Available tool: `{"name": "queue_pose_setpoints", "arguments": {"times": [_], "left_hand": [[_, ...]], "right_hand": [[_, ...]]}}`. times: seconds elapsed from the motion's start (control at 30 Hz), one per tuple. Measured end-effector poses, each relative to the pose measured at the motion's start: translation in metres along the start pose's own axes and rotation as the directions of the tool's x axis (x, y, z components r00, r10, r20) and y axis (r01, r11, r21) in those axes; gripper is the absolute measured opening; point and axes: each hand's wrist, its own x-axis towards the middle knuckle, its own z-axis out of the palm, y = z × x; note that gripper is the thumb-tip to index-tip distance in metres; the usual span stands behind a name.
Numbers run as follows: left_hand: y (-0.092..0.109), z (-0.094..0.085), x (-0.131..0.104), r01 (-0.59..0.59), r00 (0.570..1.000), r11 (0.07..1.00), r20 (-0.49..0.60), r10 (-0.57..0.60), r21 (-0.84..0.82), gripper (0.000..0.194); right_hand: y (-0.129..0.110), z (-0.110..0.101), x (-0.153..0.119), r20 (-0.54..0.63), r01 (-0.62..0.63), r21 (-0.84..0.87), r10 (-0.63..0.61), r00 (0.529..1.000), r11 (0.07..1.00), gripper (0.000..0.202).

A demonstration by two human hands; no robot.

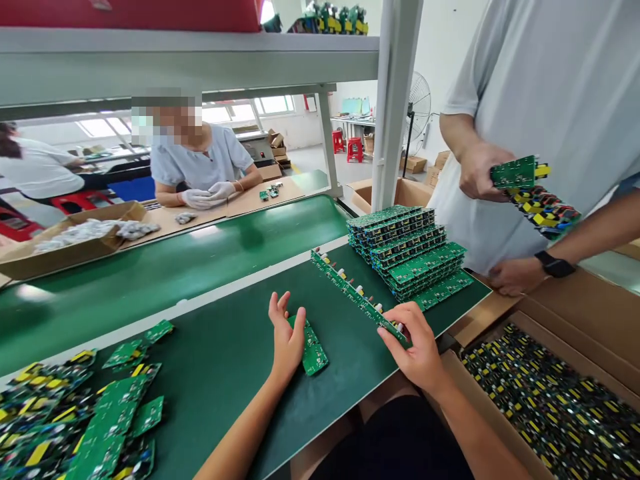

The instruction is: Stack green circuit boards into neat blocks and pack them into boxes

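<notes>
My right hand [417, 347] grips the near end of a long green circuit board panel [357, 293], thumb on one side and fingers on the other. The panel is tilted on its edge, with white and brown components along its far side. My left hand [287, 343] is open, fingers spread and slightly curled. Just behind its thumb is a short green circuit board [314, 350], partly hidden by the hand; whether they touch I cannot tell. Beyond the right hand stands a stack of circuit board panels [407, 250] on the dark green bench top [220, 373].
Loose circuit boards [65, 413] are heaped at left. Behind the bench runs a green conveyor belt [210, 253], with a gloved person [203, 160] beyond. At right, a standing person [540, 100] holds boards [515, 173] above a carton [550, 327] full of boards. A shelf [200, 63] spans overhead.
</notes>
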Motion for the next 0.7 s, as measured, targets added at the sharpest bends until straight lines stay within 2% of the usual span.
{"name": "queue_pose_setpoints", "arguments": {"times": [0.07, 0.2, 0.33, 0.43, 0.5, 0.57, 0.63, 0.7], "left_hand": [[0.001, 0.0, 0.0, -0.006, 1.0, 1.0, 0.002, 0.006, 0.013, 0.072], [0.003, -0.002, -0.002, -0.023, 1.0, 0.999, 0.018, 0.022, 0.035, 0.075], [0.002, -0.004, -0.005, -0.075, 0.995, 0.99, 0.07, 0.067, 0.12, 0.079], [-0.001, -0.004, -0.006, -0.177, 0.975, 0.957, 0.175, 0.139, 0.229, 0.079], [-0.003, -0.004, -0.007, -0.262, 0.948, 0.916, 0.26, 0.184, 0.305, 0.075], [-0.004, -0.004, -0.009, -0.324, 0.922, 0.874, 0.33, 0.205, 0.363, 0.069], [-0.006, -0.005, -0.009, -0.351, 0.905, 0.846, 0.375, 0.198, 0.401, 0.065], [-0.009, -0.007, -0.008, -0.367, 0.893, 0.831, 0.408, 0.189, 0.418, 0.062]], "right_hand": [[0.001, 0.004, -0.003, 0.021, -0.043, 0.058, 0.042, 0.999, 0.997, 0.01], [0.012, 0.026, -0.013, 0.124, -0.215, 0.192, 0.194, 0.973, 0.957, 0.016], [0.019, 0.045, -0.024, 0.228, -0.347, 0.183, 0.303, 0.925, 0.92, 0.026], [0.018, 0.053, -0.032, 0.163, -0.318, 0.098, 0.3, 0.94, 0.943, 0.037], [0.016, 0.056, -0.036, 0.093, -0.256, 0.03, 0.252, 0.963, 0.966, 0.043], [0.015, 0.057, -0.038, 0.071, -0.188, -0.021, 0.19, 0.979, 0.982, 0.042], [0.016, 0.056, -0.038, 0.057, -0.179, -0.004, 0.179, 0.982, 0.984, 0.039], [0.017, 0.053, -0.038, 0.059, -0.236, 0.068, 0.232, 0.971, 0.969, 0.035]]}}
